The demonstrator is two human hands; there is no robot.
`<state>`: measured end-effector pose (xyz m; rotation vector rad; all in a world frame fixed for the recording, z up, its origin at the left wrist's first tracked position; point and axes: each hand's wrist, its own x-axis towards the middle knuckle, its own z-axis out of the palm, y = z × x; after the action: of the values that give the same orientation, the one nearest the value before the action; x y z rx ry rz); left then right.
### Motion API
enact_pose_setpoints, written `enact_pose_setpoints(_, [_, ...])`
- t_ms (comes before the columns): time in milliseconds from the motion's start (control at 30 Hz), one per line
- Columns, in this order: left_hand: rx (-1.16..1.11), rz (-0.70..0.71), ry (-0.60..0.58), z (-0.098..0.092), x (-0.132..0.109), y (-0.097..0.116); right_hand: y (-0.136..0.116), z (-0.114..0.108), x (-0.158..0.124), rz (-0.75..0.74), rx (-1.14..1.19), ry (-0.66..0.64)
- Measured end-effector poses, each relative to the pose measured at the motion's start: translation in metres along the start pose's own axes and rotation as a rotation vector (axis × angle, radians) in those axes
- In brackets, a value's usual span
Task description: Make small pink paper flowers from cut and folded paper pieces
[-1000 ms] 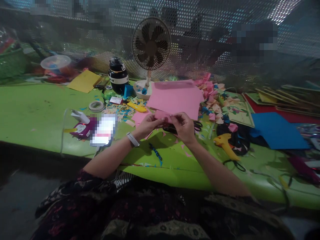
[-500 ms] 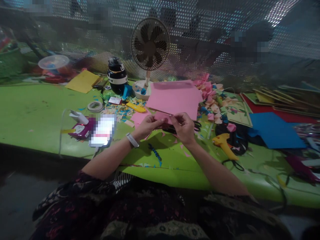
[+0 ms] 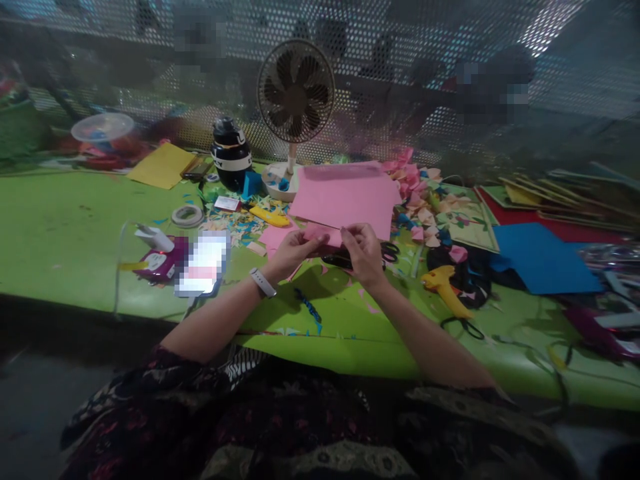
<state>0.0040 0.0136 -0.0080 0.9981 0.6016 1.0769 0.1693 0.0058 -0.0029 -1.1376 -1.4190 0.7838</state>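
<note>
Between my two hands is a small piece of pink paper (image 3: 325,235), raised a little above the green table (image 3: 340,297). My left hand (image 3: 295,253) pinches its left side between thumb and fingers. At the paper's right end, the thumb and fingers of my right hand (image 3: 364,253) are closed on it. Just beyond lies a large pink sheet (image 3: 345,197). Black-handled scissors (image 3: 390,252) rest beside my right hand, partly hidden by it. A dark object below the paper is too covered to make out.
A yellow glue gun (image 3: 447,290) with a cord lies to the right, near a blue sheet (image 3: 545,257). Leftward are a lit phone (image 3: 203,263), a tape roll (image 3: 187,215) and a yellow cutter (image 3: 269,215). A fan (image 3: 295,93) and black bottle (image 3: 231,153) stand behind.
The small pink paper now shows more of its flat face between my hands. My grip stays on both ends. The whole view has shifted slightly.
</note>
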Motion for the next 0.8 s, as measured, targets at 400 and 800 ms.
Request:
enact_pose_setpoints(400, [0.108, -0.024, 0.096, -0.008, 0.002, 0.010, 0.002, -0.003, 0.005, -0.018, -0.052, -0.051])
enact_pose_setpoints(800, [0.130, 0.023, 0.112, -0.007, 0.001, 0.007, -0.015, -0.004, 0.000, 0.109, 0.057, -0.158])
